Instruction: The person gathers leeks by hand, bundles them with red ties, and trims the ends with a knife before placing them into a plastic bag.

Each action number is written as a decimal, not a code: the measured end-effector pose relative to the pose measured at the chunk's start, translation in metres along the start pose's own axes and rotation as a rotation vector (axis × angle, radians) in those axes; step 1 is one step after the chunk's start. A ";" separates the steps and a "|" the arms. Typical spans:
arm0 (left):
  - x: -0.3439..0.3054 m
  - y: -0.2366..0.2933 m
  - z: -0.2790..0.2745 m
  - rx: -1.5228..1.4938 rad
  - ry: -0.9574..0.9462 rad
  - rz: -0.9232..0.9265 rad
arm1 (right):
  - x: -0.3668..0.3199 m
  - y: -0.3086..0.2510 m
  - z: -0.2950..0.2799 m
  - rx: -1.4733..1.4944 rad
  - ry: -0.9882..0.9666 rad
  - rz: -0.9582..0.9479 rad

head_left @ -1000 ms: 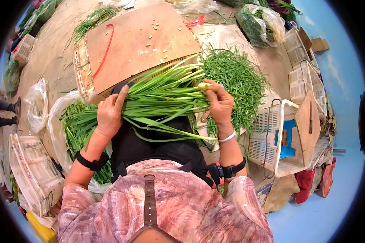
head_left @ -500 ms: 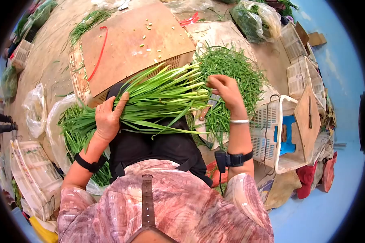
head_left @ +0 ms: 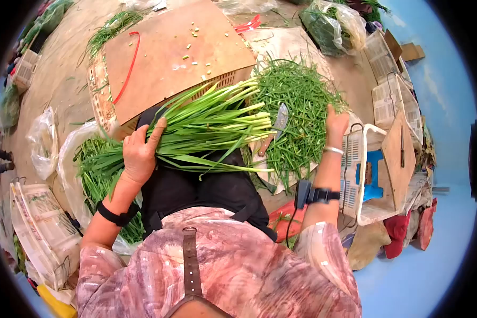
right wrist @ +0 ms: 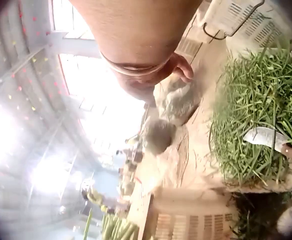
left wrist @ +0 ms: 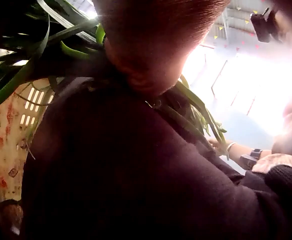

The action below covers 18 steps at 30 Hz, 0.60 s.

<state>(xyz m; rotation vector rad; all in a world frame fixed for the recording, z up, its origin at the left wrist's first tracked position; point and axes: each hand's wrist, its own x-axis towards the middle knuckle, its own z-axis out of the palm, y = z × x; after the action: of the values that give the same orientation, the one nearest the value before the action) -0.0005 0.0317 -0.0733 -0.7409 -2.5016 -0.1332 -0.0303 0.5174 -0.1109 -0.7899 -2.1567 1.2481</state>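
Observation:
My left hand [head_left: 140,153] grips a bunch of garlic chives [head_left: 212,127] across its leafy part, above the dark-clothed lap. The pale cut ends fan out to the right. In the left wrist view, chive leaves [left wrist: 198,107] show on both sides of the hand. My right hand [head_left: 336,124] is apart from the bunch, at the right edge of a heap of loose green leaves [head_left: 297,79]. Its fingers [right wrist: 182,67] are loosely bent in the right wrist view, with nothing visible in them. On the heap lies a knife [head_left: 281,116] with a brown handle.
Ahead of the lap is a board [head_left: 175,58] on a crate, scattered with cut bits and a red strip [head_left: 131,69]. More chives [head_left: 98,161] lie in plastic at the left. White crates [head_left: 363,212] stand at the right. A stuffed plastic bag [head_left: 331,32] sits beyond the heap.
My right hand has left the bunch's pale ends, where it pinched a whitish piece, and moved right past the heap. The knife now shows fully. My left hand keeps its grip.

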 end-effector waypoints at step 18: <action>0.014 0.006 0.008 0.020 -0.047 -0.121 | -0.149 -0.090 0.013 0.656 -0.536 0.151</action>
<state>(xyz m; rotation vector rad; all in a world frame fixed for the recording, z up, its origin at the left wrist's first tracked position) -0.0106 0.0450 -0.0733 -0.5912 -2.5886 -0.1347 0.0442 0.3684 -0.0586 -0.3594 -1.8562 2.2816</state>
